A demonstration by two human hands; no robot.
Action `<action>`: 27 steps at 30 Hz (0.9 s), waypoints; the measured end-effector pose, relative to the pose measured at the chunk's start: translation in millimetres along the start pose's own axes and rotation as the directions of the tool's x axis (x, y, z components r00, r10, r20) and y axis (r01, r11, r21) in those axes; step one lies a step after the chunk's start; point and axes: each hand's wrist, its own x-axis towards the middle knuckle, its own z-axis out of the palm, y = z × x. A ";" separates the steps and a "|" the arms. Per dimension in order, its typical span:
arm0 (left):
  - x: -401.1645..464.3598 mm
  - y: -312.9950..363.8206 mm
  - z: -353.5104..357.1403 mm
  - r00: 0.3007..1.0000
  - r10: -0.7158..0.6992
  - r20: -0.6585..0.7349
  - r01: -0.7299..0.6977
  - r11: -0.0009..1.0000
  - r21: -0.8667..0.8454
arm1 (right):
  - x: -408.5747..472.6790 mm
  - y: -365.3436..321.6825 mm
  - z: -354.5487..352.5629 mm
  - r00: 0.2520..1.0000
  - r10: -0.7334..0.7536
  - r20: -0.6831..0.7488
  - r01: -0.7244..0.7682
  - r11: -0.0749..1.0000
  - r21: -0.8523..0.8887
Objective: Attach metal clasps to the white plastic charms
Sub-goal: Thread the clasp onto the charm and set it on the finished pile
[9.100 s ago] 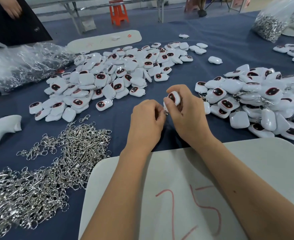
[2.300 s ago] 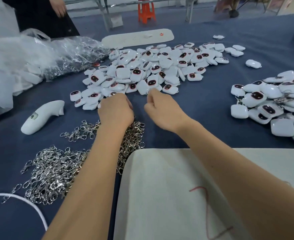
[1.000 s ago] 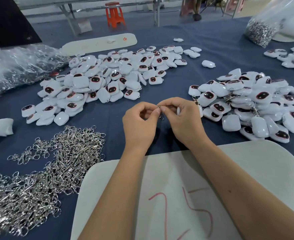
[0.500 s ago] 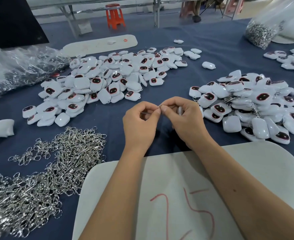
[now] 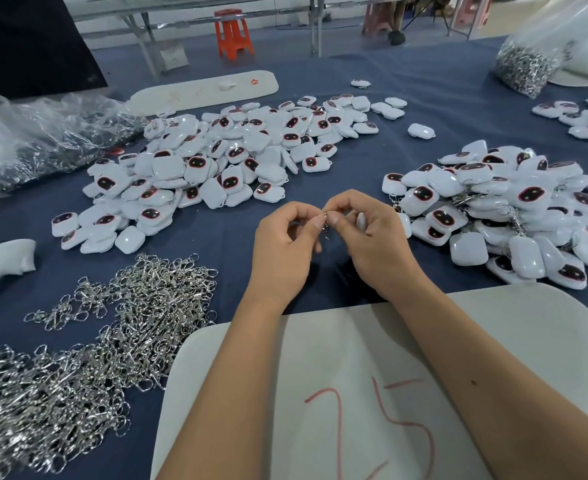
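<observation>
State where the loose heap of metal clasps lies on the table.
In the head view, the heap of metal clasps lies at lower left on the blue cloth, left of the white board and nearer than the left charm pile.

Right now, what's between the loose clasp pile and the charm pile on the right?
Head view: both hands, left hand and right hand, pinching one metal clasp over blue cloth; the right holds a white charm.

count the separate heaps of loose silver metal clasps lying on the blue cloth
1: the heap of loose silver metal clasps lies at near left. Another batch sits in a clear plastic bag at far right; others may be hidden.
</observation>
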 end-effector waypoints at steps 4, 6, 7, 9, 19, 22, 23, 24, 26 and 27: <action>-0.9 2.4 0.9 1.000 0.009 0.008 -0.009 1.000 -0.013 | -0.2 -1.1 -1.6 1.000 -0.004 0.005 0.004 1.000 0.014; -2.2 2.7 2.7 1.000 0.016 0.009 -0.016 1.000 0.009 | -0.4 -1.5 -0.9 1.000 -0.015 -0.006 0.015 1.000 -0.003; -3.0 2.9 3.7 1.000 0.019 0.013 -0.019 1.000 0.020 | -0.9 -1.9 -0.1 1.000 -0.024 -0.018 0.024 1.000 -0.018; -3.9 2.8 4.3 1.000 0.018 0.022 -0.019 0.999 0.029 | -1.9 -2.7 1.7 0.998 -0.051 -0.043 0.048 0.997 -0.065; -1.9 -4.0 3.7 0.989 0.137 -0.053 -0.124 0.971 0.206 | -2.8 -3.8 3.4 0.970 -0.222 -0.097 0.187 0.941 -0.281; -2.0 -4.2 6.7 0.982 0.176 -0.068 -0.155 0.960 0.235 | -3.1 -4.5 2.8 0.973 -0.208 -0.102 0.176 0.949 -0.260; -2.4 -3.9 7.9 0.978 0.193 -0.076 -0.168 0.953 0.251 | -3.3 -4.8 2.8 0.971 -0.213 -0.104 0.180 0.948 -0.262; -2.8 -3.5 8.7 0.975 0.208 -0.083 -0.180 0.947 0.267 | -3.5 -5.2 2.9 0.969 -0.222 -0.108 0.187 0.946 -0.266; -3.4 -3.1 9.2 0.968 0.233 -0.090 -0.197 0.933 0.301 | -3.6 -5.6 3.3 0.964 -0.238 -0.117 0.199 0.942 -0.271; -3.6 -3.0 9.1 0.965 0.244 -0.094 -0.204 0.927 0.316 | -3.6 -5.5 3.2 0.962 -0.244 -0.120 0.205 0.940 -0.272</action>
